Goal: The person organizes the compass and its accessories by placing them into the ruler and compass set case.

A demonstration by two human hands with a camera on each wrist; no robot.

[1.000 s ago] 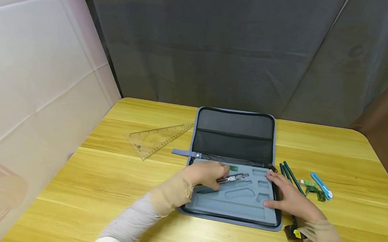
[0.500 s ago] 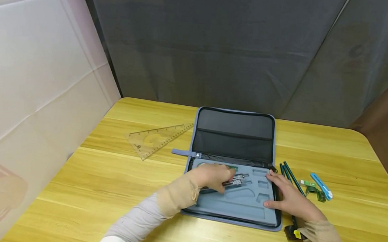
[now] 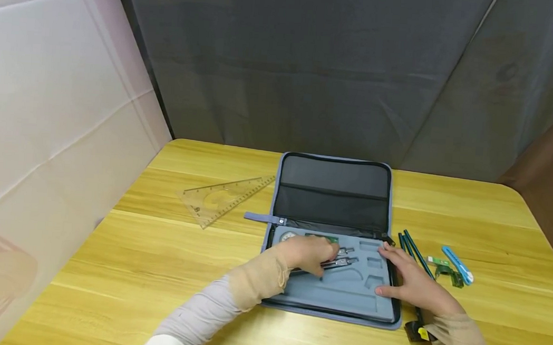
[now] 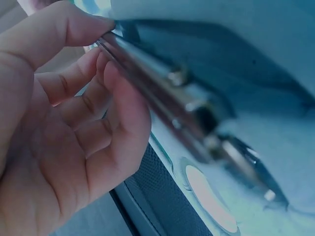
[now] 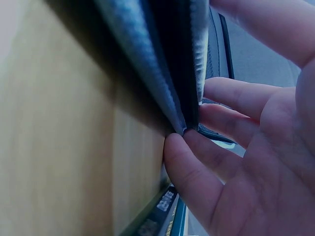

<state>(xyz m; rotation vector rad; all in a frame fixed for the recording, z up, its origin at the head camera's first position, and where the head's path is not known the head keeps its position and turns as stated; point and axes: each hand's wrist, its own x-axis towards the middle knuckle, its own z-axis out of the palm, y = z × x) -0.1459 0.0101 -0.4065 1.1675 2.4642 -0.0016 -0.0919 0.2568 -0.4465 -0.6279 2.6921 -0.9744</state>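
Note:
A zippered case lies unfolded on the table, with a blue-grey moulded tray in its near half. Over the tray, my left hand pinches a metal drawing compass between thumb and fingers. The left wrist view shows the compass close up, its hinge end pointing away from the fingertips. Another slim metal tool lies just beyond it, partly behind the hand. My right hand rests on the tray's right side, fingers spread; its wrist view shows fingertips touching the case's edge.
A clear set square lies left of the case. To the right are dark green pencils, a blue cutter knife, small green pieces and a black item with a yellow patch. A round dial-like piece sits in the tray.
My left hand has slid right and slightly nearer with the compass, uncovering the round piece at the tray's upper left. The right hand has stayed in place.

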